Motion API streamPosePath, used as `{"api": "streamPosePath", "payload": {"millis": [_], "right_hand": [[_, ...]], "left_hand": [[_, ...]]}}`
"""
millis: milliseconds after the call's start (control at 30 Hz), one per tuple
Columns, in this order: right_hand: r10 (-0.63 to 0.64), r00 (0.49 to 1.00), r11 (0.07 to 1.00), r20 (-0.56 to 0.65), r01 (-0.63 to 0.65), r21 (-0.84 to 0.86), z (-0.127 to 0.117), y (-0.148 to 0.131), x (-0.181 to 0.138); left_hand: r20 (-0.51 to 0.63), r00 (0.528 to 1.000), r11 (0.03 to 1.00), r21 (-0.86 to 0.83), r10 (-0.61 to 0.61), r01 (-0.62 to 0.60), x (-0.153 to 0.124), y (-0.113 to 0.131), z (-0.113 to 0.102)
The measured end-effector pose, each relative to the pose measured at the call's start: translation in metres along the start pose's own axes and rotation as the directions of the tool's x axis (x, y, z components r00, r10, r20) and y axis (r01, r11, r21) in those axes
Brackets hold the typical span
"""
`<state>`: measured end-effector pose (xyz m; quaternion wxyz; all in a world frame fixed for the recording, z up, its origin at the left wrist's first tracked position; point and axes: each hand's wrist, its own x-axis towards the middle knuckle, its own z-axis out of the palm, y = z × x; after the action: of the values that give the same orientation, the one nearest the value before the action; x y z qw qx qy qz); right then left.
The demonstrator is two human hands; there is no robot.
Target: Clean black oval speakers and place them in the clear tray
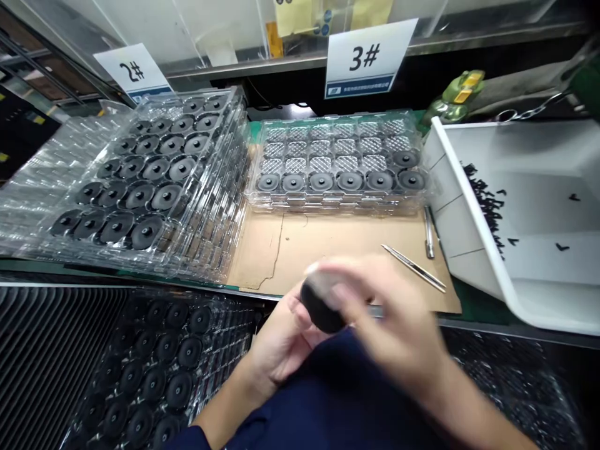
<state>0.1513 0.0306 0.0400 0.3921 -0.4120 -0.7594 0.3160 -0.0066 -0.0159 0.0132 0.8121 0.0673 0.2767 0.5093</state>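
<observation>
Left hand (pixel 276 334) is curled under a black disc (pixel 320 306) just in front of the cardboard sheet (pixel 328 250); the blurred right hand (pixel 389 312) is held over it, its grip unclear.

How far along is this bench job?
Done: the stacked clear plastic trays at left look full of round black parts. In hand: one round black part, cradled by the left hand, right hand blurred above. Remaining: the central clear tray's back rows lack black parts.
</observation>
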Motion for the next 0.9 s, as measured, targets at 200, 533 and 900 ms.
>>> {"api": "streamPosePath", "payload": {"millis": [200,533,900], "right_hand": [[-0.157,0.970,0.987,0.184,0.151,0.047,0.013,-0.026,0.009],[-0.213,0.967,0.955,0.142,0.237,-0.179,-0.009,-0.018,-0.016],[0.098,0.995,0.994,-0.005,-0.097,0.056,0.015,0.029,-0.019]], "left_hand": [[-0.060,0.987,0.976,0.173,0.146,-0.134,0.001,0.007,0.002],[-0.095,0.993,0.990,0.128,0.067,-0.055,-0.003,0.017,0.018],[-0.009,0.998,0.986,0.153,-0.066,0.067,-0.012,0.023,0.012]]}}
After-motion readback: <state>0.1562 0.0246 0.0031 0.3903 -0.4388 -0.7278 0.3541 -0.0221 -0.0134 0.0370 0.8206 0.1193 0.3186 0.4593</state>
